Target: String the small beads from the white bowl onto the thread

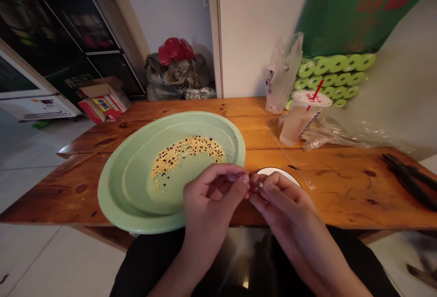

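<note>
My left hand [218,192] is closed in a pinch just beyond the right side of a wide green basin [133,197]. Something tiny and reddish shows at its fingertips, too small to name. Close beside it, my right hand [283,197] pinches a small pale bead [260,184] between thumb and forefinger. The fingertips of both hands nearly meet. Inside the basin lie many small round yellow and black grains [194,144], beads or beans, spread in a curved band. A white plate with a dark rim [278,171] is partly hidden behind my right hand.
On the wooden table [341,188] stand a lidded plastic cup [295,122] with a red straw and a plastic bag [278,78]. Black-handled pliers [409,176] lie at the right. Clear plastic wrap [341,135] lies along the wall; a cardboard box [105,101] is beyond the far-left edge.
</note>
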`<move>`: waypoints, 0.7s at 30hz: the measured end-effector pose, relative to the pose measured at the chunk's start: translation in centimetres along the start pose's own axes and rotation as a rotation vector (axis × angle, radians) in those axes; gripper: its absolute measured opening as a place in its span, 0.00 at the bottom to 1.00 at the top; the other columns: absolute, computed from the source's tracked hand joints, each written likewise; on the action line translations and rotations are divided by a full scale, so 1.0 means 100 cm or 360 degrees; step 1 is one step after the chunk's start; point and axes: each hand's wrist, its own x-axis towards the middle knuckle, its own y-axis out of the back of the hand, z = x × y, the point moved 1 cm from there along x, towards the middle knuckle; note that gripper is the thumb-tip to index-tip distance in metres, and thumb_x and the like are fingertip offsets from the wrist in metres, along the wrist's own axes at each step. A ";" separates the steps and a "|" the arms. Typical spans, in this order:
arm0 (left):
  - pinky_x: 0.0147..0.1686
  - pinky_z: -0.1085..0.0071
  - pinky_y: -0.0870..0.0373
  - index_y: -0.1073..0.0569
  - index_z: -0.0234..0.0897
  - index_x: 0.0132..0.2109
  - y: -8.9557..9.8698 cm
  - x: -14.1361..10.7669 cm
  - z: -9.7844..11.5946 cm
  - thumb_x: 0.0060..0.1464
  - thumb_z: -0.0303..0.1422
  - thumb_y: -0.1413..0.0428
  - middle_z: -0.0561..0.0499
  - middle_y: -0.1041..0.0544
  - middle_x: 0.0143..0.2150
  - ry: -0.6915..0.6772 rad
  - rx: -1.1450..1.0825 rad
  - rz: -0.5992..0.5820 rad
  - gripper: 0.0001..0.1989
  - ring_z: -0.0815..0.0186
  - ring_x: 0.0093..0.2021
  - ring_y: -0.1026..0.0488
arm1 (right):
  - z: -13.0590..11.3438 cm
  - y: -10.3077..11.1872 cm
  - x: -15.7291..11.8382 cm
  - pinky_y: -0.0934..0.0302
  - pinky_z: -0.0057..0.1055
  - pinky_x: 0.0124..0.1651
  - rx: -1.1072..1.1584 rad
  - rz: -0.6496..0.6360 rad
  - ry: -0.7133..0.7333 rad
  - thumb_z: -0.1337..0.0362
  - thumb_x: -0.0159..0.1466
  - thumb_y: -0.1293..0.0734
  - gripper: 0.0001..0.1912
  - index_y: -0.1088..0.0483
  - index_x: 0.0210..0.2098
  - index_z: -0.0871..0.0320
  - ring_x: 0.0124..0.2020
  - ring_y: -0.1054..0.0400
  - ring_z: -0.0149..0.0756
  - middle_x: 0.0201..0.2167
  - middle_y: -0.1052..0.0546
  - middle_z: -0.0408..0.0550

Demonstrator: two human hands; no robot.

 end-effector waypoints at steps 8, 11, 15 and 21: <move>0.26 0.85 0.24 0.22 0.37 0.29 0.000 0.004 -0.005 0.46 0.18 0.38 0.57 0.22 0.24 -0.0014 -0.0025 -0.0002 0.08 0.76 0.24 0.25 | -0.001 0.001 0.001 0.29 0.25 0.42 -0.0177 0.0057 0.0074 0.64 0.54 0.23 0.09 0.26 0.24 0.58 0.35 0.27 0.29 0.30 0.23 0.43; 0.27 0.84 0.24 0.21 0.37 0.30 0.000 0.003 -0.006 0.48 0.20 0.38 0.57 0.21 0.25 0.0040 -0.0056 -0.0023 0.08 0.76 0.25 0.24 | -0.002 0.000 0.001 0.29 0.26 0.41 -0.0176 0.0071 0.0051 0.63 0.56 0.24 0.09 0.26 0.25 0.58 0.33 0.27 0.29 0.28 0.22 0.44; 0.29 0.82 0.24 0.21 0.37 0.31 0.000 0.001 -0.007 0.48 0.21 0.37 0.56 0.20 0.27 0.0080 -0.0090 0.0003 0.06 0.75 0.26 0.23 | -0.002 0.003 0.004 0.31 0.28 0.39 -0.0032 0.0055 -0.0125 0.65 0.58 0.26 0.07 0.25 0.25 0.60 0.32 0.27 0.32 0.27 0.22 0.48; 0.41 0.76 0.21 0.20 0.39 0.33 0.000 -0.002 -0.005 0.49 0.22 0.36 0.54 0.16 0.32 -0.0015 -0.0060 0.0041 0.07 0.70 0.35 0.19 | -0.001 0.007 0.008 0.32 0.26 0.37 0.0135 0.0163 -0.0284 0.66 0.53 0.24 0.07 0.23 0.25 0.63 0.30 0.29 0.30 0.26 0.24 0.47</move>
